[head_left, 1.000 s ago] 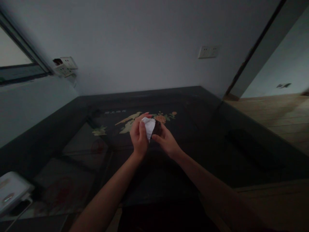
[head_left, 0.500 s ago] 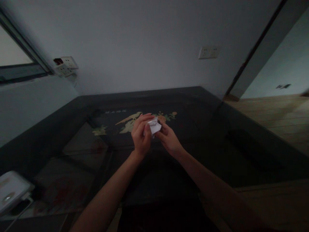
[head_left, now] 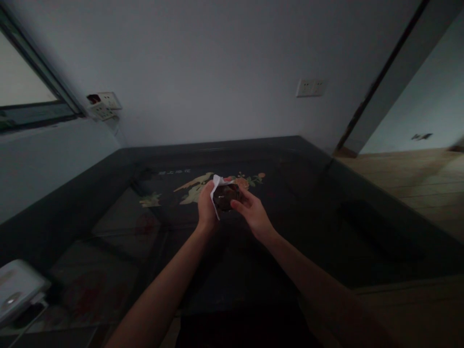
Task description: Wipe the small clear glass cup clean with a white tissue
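Note:
A dark, round, shiny object [head_left: 224, 197] is held up between my two hands above the table; the dim light does not show its kind. My right hand [head_left: 256, 215] is closed on its right side, with the thumb over its near face. My left hand [head_left: 206, 207] is cupped round the left side, pressing a white tissue [head_left: 216, 181] against the object. Part of the tissue stands up over the top edge and a strip hangs down at the left. Most of my left fingers are hidden behind the tissue and the object.
The dark glossy table [head_left: 275, 232] bears a printed bird-and-flower picture [head_left: 192, 191]. A white device [head_left: 21, 285] with a cable is at the lower left. A long black object [head_left: 377, 227] lies at the right. Wall sockets [head_left: 311, 88] are on the wall behind.
The dark object has turned into view in my hands; before, the tissue covered its front. The tissue is now on its left side and behind it. My left thumb has gone behind.

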Demonstrator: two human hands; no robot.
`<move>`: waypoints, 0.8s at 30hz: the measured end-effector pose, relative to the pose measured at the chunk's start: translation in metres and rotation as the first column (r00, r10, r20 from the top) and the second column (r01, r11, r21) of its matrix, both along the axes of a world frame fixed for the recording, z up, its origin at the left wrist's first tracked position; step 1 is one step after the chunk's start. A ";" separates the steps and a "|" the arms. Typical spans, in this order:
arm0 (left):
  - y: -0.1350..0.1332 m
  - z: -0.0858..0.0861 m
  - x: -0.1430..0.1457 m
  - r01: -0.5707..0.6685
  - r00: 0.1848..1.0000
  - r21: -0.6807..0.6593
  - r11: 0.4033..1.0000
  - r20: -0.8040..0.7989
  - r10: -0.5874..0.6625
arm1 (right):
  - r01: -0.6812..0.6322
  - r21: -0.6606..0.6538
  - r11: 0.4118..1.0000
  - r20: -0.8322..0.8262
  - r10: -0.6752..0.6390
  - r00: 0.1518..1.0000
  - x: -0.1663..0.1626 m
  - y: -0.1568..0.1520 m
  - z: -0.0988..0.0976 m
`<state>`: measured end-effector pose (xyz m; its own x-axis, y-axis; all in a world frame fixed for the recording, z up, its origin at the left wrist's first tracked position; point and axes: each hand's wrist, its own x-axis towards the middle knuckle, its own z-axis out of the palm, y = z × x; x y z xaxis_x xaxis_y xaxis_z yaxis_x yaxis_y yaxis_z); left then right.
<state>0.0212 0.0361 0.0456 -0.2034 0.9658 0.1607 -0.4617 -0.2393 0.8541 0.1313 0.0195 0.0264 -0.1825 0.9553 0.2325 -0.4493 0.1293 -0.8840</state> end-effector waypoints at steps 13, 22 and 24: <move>-0.005 -0.001 -0.003 -0.249 0.965 0.097 0.964 -0.060 0.255 | -0.135 0.156 0.979 0.122 0.116 0.986 -0.002 0.000 -0.002; -0.016 -0.001 -0.001 -0.196 0.788 0.413 0.889 -0.473 0.393 | -0.015 0.023 1.000 0.006 0.015 1.000 -0.004 -0.002 0.002; -0.015 -0.004 -0.004 -0.184 0.745 0.447 0.876 -0.517 0.421 | 0.005 -0.008 1.000 -0.009 -0.005 1.000 -0.005 -0.002 0.001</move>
<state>0.0173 0.0206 0.0415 -0.2262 0.7218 0.6541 0.2473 -0.6069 0.7553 0.1266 0.0176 0.0277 -0.1758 0.9581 0.2261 -0.4569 0.1240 -0.8808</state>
